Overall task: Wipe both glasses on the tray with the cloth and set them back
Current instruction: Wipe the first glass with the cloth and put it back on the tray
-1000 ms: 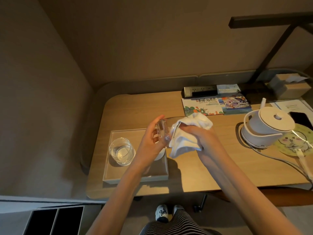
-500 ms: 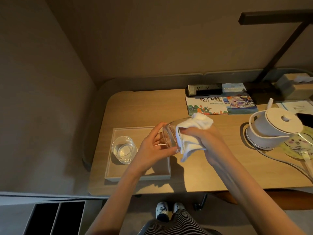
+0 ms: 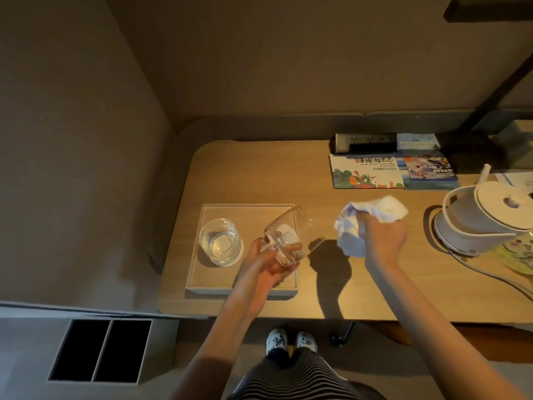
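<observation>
Left hand (image 3: 268,264) first: we have it curled round the base of the tilted glass (image 3: 288,235), fingers wrapped underneath, the mouth leaning up and off to the right. That low grip makes sense to us, since it leaves the rim and walls free of fingers. The glass hangs over the right half of the tray (image 3: 202,290), not touching it, and a white patch shows through the glass wall, likely a coaster waiting below.

Over to the right hand (image 3: 383,243): it's clenched on the bunched white cloth (image 3: 360,223), held above the surface (image 3: 259,168) between the tray and the kettle (image 3: 484,220). Cloth and glass are apart now, with a clear gap between them, so we judge the wiping of this one is done or paused, and the glass looks headed down to its spot.

On the tray's left half stands the second glass (image 3: 220,241), upright on a round white coaster (image 3: 239,255), just left of our left hand and untouched. Whether it holds water we can't tell.

Setting the tilted glass down calls for levelling it first. The tray's raised rim sits close under our left wrist, so we'd watch for a knock there, and for a bump against the neighbouring glass.
</observation>
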